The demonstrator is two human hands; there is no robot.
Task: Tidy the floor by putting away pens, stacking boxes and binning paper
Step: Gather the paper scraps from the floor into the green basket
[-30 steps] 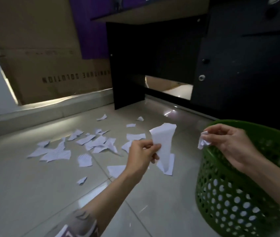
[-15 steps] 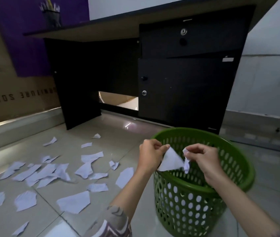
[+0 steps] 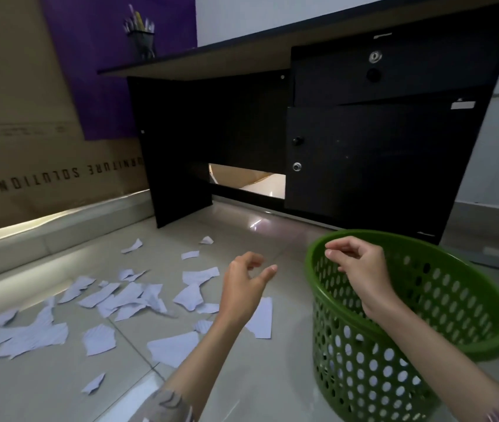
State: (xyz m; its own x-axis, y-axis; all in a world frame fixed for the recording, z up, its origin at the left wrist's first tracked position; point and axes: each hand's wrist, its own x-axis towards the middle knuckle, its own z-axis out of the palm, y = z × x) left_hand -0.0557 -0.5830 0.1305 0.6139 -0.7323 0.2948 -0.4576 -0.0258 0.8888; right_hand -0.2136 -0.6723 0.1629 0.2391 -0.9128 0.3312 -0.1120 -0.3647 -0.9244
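Two empty hands are held with fingers loosely curled: the right hand (image 3: 359, 268) over the green basket (image 3: 461, 336), the left hand (image 3: 243, 284) above scattered paper scraps (image 3: 126, 300).

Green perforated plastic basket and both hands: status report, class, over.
Left hand, right hand empty, fingers loose. Green perforated plastic basket upright. Torn white paper scraps litter the floor. Nothing blocking.

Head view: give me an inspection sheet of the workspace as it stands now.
Surface: glossy tiled floor.
Job's things: torn paper scraps scattered left of the green perforated basket; one larger scrap nearest; pens in a pen cup on the desk.
Clutter: nothing seen beyond the paper.
Grips: left hand and right hand both loosely curled, holding nothing; right over the basket rim.
Cables: nothing seen.
Surroundings: black desk, cardboard box against the wall.
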